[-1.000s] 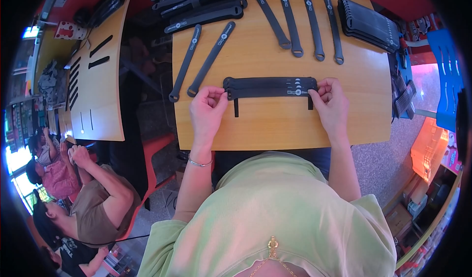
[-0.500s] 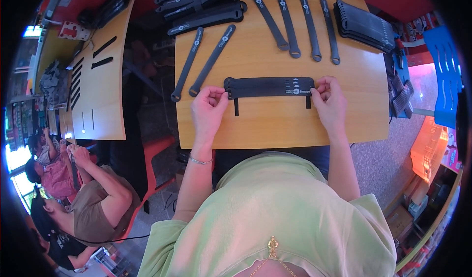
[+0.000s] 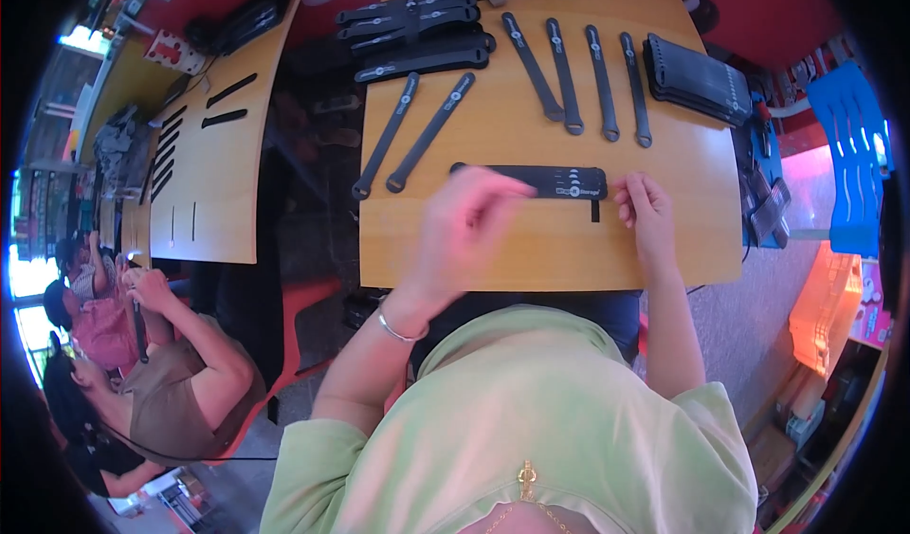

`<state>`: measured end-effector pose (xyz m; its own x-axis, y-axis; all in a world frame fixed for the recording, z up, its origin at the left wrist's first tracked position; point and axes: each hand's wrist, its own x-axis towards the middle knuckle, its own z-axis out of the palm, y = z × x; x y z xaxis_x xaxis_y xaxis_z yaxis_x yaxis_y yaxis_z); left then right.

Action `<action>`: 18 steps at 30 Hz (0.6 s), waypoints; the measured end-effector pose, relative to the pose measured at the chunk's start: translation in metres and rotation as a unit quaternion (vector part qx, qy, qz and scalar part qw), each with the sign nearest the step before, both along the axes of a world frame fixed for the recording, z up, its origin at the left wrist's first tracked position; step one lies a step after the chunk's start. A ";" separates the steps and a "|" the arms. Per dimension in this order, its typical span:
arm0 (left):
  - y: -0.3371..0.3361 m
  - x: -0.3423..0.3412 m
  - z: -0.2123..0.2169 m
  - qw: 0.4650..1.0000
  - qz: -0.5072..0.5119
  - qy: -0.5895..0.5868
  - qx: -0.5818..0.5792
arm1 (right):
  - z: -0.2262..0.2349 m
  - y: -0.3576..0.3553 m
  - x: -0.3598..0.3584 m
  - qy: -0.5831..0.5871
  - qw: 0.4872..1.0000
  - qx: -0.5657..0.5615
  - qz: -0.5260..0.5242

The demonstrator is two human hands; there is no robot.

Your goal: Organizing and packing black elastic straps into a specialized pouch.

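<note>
A stack of flat black straps with white print lies crosswise on the wooden table in front of me. My left hand, smeared by motion, is over the stack's left part and hides some of it; I cannot tell whether it holds anything. Just off the stack's right end is my right hand, fingers loosely bent and apart, with nothing visible in them. A narrow black strip sticks out toward me from under the stack's right end.
Several single straps lie farther back, such as one black strap. Bundled straps sit at the far left, a pile of black packs at the far right. Blue plastic rack stands right. Another person sits at a table on the left.
My left hand has left the stack's left end and moved right and toward me. My right hand has let go of the right end and drawn slightly away. The view has shifted a little.
</note>
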<state>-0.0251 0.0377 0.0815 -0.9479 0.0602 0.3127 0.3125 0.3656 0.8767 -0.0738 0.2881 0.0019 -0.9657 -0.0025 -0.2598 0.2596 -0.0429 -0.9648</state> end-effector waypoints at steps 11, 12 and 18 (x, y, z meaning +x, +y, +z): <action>0.181 0.071 0.142 0.838 -0.404 0.339 0.139 | 0.071 0.008 -0.025 0.135 0.938 0.215 0.235; 0.184 0.074 0.147 0.834 -0.418 0.341 0.114 | 0.080 0.010 -0.028 0.157 0.924 0.239 0.254; 0.189 0.077 0.164 0.815 -0.434 0.381 0.047 | 0.121 0.011 -0.039 0.221 0.887 0.285 0.289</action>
<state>0.0520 0.2267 0.2456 -0.0893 0.5468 0.8325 0.8843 -0.3410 0.3189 -0.1129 0.2988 0.1234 -0.8535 -0.5204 0.0264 -0.3299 0.5006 -0.8003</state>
